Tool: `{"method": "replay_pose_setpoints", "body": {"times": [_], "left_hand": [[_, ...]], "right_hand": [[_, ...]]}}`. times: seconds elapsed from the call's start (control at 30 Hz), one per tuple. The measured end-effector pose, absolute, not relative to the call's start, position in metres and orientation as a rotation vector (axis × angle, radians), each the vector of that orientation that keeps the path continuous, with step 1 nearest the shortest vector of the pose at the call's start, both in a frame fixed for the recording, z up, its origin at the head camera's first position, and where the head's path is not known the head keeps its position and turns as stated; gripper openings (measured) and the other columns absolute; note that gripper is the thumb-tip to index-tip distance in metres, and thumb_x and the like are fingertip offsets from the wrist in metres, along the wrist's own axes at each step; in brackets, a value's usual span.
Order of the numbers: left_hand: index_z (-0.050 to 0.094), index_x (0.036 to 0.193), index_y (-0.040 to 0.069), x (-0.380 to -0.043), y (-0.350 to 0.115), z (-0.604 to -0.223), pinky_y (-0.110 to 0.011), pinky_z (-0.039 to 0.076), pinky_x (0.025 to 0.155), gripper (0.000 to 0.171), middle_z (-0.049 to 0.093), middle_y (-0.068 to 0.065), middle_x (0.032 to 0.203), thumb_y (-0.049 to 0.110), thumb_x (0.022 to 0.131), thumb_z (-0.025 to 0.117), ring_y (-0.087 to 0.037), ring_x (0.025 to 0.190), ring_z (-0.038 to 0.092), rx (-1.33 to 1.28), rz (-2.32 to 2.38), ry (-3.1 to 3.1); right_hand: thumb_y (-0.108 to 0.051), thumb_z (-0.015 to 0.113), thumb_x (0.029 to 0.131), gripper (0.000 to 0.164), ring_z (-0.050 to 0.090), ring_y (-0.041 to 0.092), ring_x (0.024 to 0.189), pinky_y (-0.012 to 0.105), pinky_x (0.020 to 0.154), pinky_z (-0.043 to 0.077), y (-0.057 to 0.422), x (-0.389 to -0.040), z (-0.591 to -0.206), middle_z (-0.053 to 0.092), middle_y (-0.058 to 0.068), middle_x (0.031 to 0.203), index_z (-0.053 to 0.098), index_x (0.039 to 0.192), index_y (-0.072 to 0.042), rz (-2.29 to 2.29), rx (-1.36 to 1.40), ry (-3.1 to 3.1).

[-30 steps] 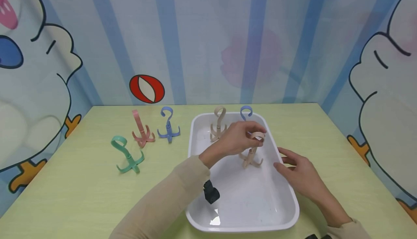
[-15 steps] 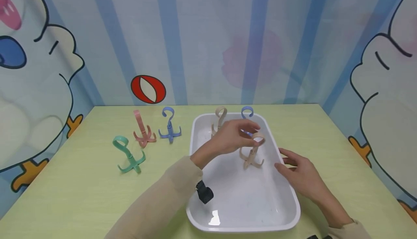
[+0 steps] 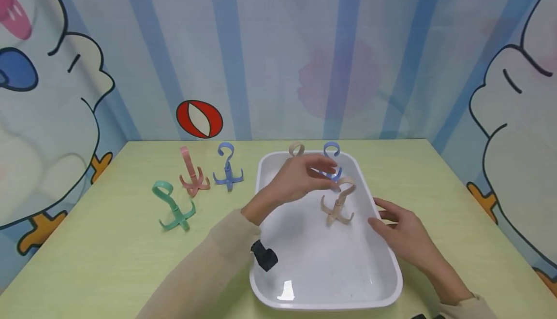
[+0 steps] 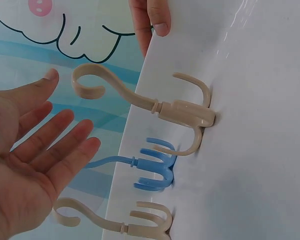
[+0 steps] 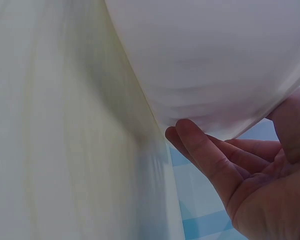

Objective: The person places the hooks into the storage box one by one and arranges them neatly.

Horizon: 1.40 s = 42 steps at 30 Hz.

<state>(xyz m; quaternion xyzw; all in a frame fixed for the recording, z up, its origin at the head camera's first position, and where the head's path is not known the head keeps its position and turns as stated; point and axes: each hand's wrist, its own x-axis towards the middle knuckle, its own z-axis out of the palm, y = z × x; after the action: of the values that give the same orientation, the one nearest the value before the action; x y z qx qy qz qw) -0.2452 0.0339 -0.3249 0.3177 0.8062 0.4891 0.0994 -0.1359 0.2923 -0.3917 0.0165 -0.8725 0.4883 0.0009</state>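
Observation:
My left hand (image 3: 300, 176) hovers over the white tray (image 3: 326, 280), fingers loosely spread and holding nothing. Right beside its fingertips is the curled top of a beige rotating hook hanger (image 3: 337, 208), which stands upright on its prongs in the tray. Further back in the tray are a blue hook hanger (image 3: 332, 150) and a second beige one (image 4: 145, 230), partly hidden behind my left hand in the head view. My right hand (image 3: 402, 234) holds the tray's right rim, thumb over the edge and fingers along the outer wall (image 5: 205, 65).
Left of the tray, a green hook hanger (image 3: 176, 212), a pink one (image 3: 193, 179) and a blue one (image 3: 228, 171) stand on the pale green table (image 3: 100, 241). A striped cartoon backdrop (image 3: 278, 67) rises behind the table.
My left hand has let go of the front beige hook hanger and drawn back to the left. That hanger stays standing in the tray. My right hand keeps its place at the rim.

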Motion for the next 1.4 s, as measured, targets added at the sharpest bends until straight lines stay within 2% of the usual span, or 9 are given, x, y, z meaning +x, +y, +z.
{"method": "replay_pose_setpoints", "body": {"times": [0.27, 0.47, 0.73, 1.07, 1.4], "left_hand": [[0.071, 0.134, 0.010, -0.244, 0.021, -0.322, -0.032, 0.063, 0.092, 0.041, 0.075, -0.009, 0.129, 0.014, 0.095, 0.080, -0.023, 0.112, 0.076, 0.938, 1.524, 2.392], [0.070, 0.136, 0.012, -0.244, 0.014, -0.317, -0.033, 0.064, 0.090, 0.042, 0.075, -0.006, 0.129, 0.017, 0.096, 0.080, -0.022, 0.113, 0.075, 0.898, 1.538, 2.405], [0.070, 0.136, 0.015, -0.240, 0.002, -0.307, -0.037, 0.063, 0.094, 0.039, 0.073, -0.008, 0.131, 0.017, 0.097, 0.078, -0.022, 0.118, 0.073, 0.878, 1.590, 2.392], [0.069, 0.138, 0.013, -0.240, -0.023, -0.311, -0.041, 0.061, 0.100, 0.040, 0.073, -0.011, 0.133, 0.015, 0.098, 0.076, -0.025, 0.121, 0.073, 0.813, 1.713, 2.342], [0.069, 0.135, 0.009, -0.235, -0.047, -0.319, -0.042, 0.061, 0.100, 0.038, 0.073, -0.011, 0.132, 0.013, 0.098, 0.075, -0.027, 0.117, 0.074, 0.766, 1.791, 2.325]], "right_hand": [[-0.019, 0.065, 0.105, 0.062, 0.078, 0.036, 0.103, 0.036, 0.071, 0.067, 0.294, -0.138, -0.393, 0.065, 0.033, 0.136, 0.042, 0.158, 0.002, 1.498, 0.060, -2.745], [-0.018, 0.066, 0.105, 0.061, 0.078, 0.036, 0.103, 0.036, 0.071, 0.067, 0.294, -0.138, -0.392, 0.066, 0.033, 0.135, 0.043, 0.158, 0.002, 1.495, 0.073, -2.739], [-0.019, 0.065, 0.105, 0.062, 0.078, 0.037, 0.104, 0.037, 0.072, 0.067, 0.292, -0.138, -0.389, 0.064, 0.034, 0.137, 0.042, 0.159, 0.001, 1.496, 0.057, -2.753], [-0.020, 0.065, 0.106, 0.063, 0.078, 0.036, 0.102, 0.036, 0.071, 0.067, 0.292, -0.137, -0.388, 0.064, 0.035, 0.136, 0.041, 0.159, 0.002, 1.501, 0.049, -2.757], [-0.019, 0.065, 0.105, 0.061, 0.078, 0.037, 0.104, 0.036, 0.071, 0.067, 0.291, -0.135, -0.390, 0.065, 0.035, 0.135, 0.043, 0.158, 0.003, 1.506, 0.046, -2.750]]}}
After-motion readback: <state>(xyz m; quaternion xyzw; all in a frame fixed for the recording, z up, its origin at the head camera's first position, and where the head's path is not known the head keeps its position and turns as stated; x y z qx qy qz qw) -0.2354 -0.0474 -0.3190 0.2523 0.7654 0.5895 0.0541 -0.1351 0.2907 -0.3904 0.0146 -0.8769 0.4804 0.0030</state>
